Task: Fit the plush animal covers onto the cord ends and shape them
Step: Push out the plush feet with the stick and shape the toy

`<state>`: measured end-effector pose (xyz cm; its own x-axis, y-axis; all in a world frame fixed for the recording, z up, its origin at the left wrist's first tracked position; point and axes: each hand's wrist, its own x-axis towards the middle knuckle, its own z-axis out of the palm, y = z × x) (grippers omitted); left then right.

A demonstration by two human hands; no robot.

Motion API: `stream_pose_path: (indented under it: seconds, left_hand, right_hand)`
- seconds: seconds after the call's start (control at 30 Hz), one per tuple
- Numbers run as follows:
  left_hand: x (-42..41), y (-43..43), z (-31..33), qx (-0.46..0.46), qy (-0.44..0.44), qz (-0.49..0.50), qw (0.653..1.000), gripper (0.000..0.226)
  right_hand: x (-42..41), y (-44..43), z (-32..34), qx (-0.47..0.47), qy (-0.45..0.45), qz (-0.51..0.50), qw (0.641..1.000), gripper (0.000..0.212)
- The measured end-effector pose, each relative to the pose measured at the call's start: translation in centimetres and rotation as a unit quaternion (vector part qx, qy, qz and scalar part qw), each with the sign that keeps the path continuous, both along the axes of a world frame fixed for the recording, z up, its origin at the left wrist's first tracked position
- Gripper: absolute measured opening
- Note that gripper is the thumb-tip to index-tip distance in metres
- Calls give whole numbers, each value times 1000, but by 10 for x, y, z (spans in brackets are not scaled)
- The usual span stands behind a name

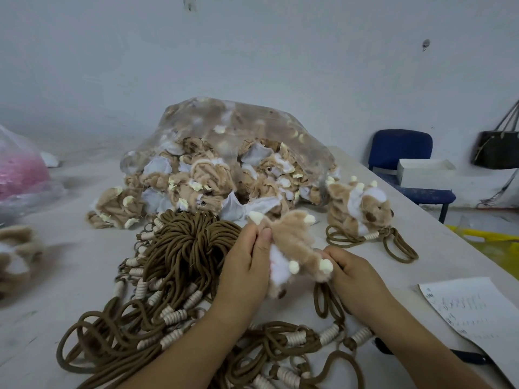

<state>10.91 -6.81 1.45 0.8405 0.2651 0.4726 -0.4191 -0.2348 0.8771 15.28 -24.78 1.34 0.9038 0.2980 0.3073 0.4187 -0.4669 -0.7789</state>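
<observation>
A tan-and-white plush animal cover with cream felt claws (295, 251) is held up between both hands, just above the grey table (70, 276) and in front of the cord heap. The left hand (247, 265) pinches its upper end by one cream-tipped paw, thumb pressed on the fur; the right hand (348, 273) is closed around the lower end near two more cream tips. A brown cord loop (325, 304) hangs beneath the cover, though whether the cord end is already seated inside is hidden by the fur.

The cover looks light, soft and limp, so it should crush and stretch easily; the body fabric is the safer hold, since the small paws could pull at their seams.

Below and to the left lies a tangled pile of brown cords with cream wrapped ends (168, 290). Behind it a clear plastic bag of unfitted plush covers (233, 158) spills open. To the right, finished plush animals on cords (362, 209) sit together, and a handwritten sheet of paper (466, 313) lies near the table edge.
</observation>
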Motion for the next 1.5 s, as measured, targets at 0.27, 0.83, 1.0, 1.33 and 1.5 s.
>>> stream_pose_path:
  seconds: [0.27,0.83,1.0,1.33,1.5]
  left_hand:
    - [4,3,-6,-41,29,4,999,30]
    - [4,3,-7,-93,83,-106,987,39]
    - [7,6,-7,-181,120,-155,964,83]
    - [19,12,-7,-406,139,-242,871,15]
    - [19,23,1,-376,78,-171,907,43]
  right_hand:
    - [5,-2,1,-34,-38,-2,999,38]
    - [11,-12,-2,-56,-53,-77,994,26]
    - [8,-9,6,52,-42,-120,991,59]
    - [7,-11,0,29,-28,-61,997,49]
    - [19,-31,-6,-113,-2,-137,984,64]
